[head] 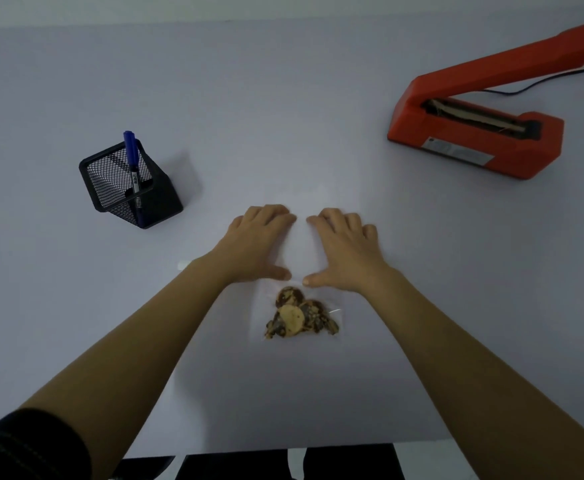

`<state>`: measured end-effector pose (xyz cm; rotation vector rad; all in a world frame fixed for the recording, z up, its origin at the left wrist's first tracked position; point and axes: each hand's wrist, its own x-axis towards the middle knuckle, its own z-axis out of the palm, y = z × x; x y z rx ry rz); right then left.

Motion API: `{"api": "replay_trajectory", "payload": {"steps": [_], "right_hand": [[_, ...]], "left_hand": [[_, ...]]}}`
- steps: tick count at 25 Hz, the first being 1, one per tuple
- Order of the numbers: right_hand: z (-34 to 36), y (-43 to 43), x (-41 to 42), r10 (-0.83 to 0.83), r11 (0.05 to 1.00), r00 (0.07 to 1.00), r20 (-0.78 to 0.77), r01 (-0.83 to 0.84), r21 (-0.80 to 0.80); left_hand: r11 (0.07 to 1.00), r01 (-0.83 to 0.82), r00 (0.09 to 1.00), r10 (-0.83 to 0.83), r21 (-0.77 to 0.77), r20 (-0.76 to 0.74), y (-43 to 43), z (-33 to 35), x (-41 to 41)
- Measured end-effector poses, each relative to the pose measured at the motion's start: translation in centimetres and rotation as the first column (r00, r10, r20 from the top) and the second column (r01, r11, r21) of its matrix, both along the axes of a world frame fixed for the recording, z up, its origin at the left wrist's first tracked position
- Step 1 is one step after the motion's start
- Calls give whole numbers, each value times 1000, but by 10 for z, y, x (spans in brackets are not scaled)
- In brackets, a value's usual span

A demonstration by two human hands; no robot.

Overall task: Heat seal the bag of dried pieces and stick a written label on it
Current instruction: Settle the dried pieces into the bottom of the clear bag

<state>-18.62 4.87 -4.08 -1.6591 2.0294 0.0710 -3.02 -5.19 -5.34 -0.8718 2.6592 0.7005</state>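
A clear plastic bag (299, 251) lies flat in the middle of the table, with brown dried pieces (299, 315) bunched at its near end. My left hand (257, 245) and my right hand (344, 249) press flat on the bag's far, empty part, side by side, fingers spread and pointing away from me. Neither hand grips anything. An orange heat sealer (474, 133) stands at the far right with its arm raised. A blue marker (131, 157) stands in a black mesh pen holder (127, 187) at the left.
The sealer's dark cable (540, 83) trails off to the right behind it. A small white strip (183, 265) lies on the table just left of my left wrist. The table's near edge runs along the bottom of the view.
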Motion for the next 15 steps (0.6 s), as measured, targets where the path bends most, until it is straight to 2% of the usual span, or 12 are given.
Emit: {"api": "replay_trajectory", "payload": {"steps": [5,9,12,15], "right_hand": [[4,-29,-6,81,984,991,-103,-63,165],[5,-35,-6,81,975,991,-106,-57,215],[2,-21,-3,19,991,994,-105,-4,136],[-1,5,6,-87,994,995,-39,85,-64]], "left_hand": [[997,20,979,-5,-73,203,-17,3,-17],[997,26,963,-4,-77,270,-19,9,-23],[995,-4,974,26,-97,225,-13,11,-15],[981,-107,987,124,-160,100,11,15,-2]]}}
